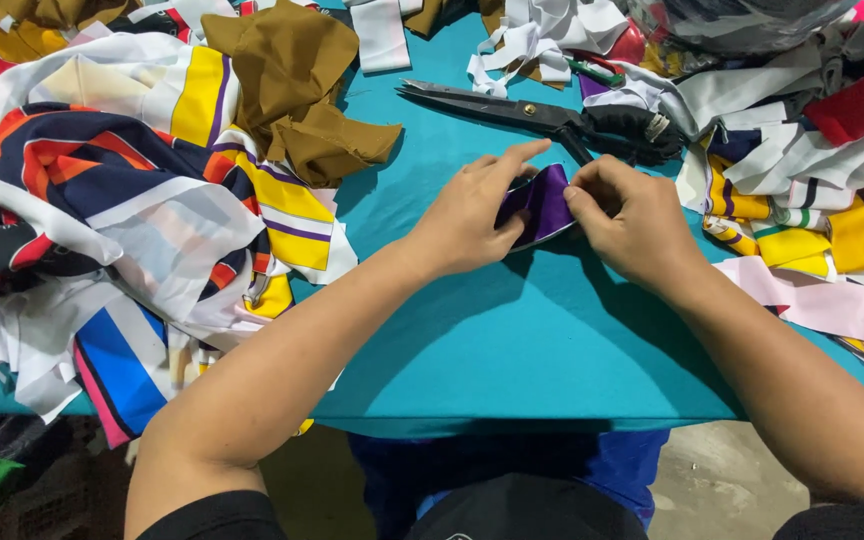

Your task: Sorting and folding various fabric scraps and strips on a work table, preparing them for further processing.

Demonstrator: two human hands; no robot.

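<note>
A table covered in smooth teal cloth [512,350] lies in front of you, its near edge just above your lap and a patch of bare concrete floor [702,470] showing below it. Both your forearms reach forward over the middle of the cloth.

Your left hand [472,215] and your right hand [632,220] meet on a small folded piece of purple fabric with a pale edge [544,203], which lies on the teal cloth between them. Your left fingers are closed over its left side, with the index finger stretched out along its upper edge. Your right thumb and fingers are pinched together on its right edge. Both hands are clamped on the piece, and its lower rim touches the table.

Just beyond your hands lie large tailor's scissors with dark steel blades and black handles [542,115]. The blades are shut and point to your left; the handles sit close above your right hand, not touching it.

On your left is a big heap of printed fabric scraps in navy, orange, white, yellow and blue stripes [142,200]. A crumpled piece of mustard-brown cloth [307,100] rests on its far side, near the scissor tips. On your right is another pile of scraps in white, yellow, purple and red [812,180], and a pale pink strip [822,300] lies at its near edge beside your right forearm. Narrow white strips [542,40] are tangled at the far end of the table, beyond the scissors.
</note>
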